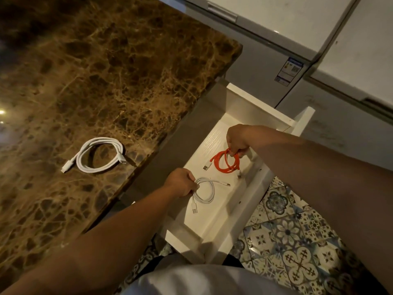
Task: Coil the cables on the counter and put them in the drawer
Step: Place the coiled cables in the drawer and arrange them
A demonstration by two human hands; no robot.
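Observation:
The white drawer (240, 107) stands pulled out below the brown marble counter (106, 71). Inside it, my left hand (180, 183) grips a thin coiled white cable (209, 192) whose plug ends hang free. My right hand (237, 139) pinches a coiled orange cable (221, 163) at its top, low over the drawer floor. A thicker white cable (97, 155) lies coiled on the counter near its front edge, touched by neither hand.
A white appliance (287, 24) with a label stands beyond the drawer. Patterned floor tiles (293, 231) show to the right of and below the drawer. My light-coloured shirt fills the bottom of the view.

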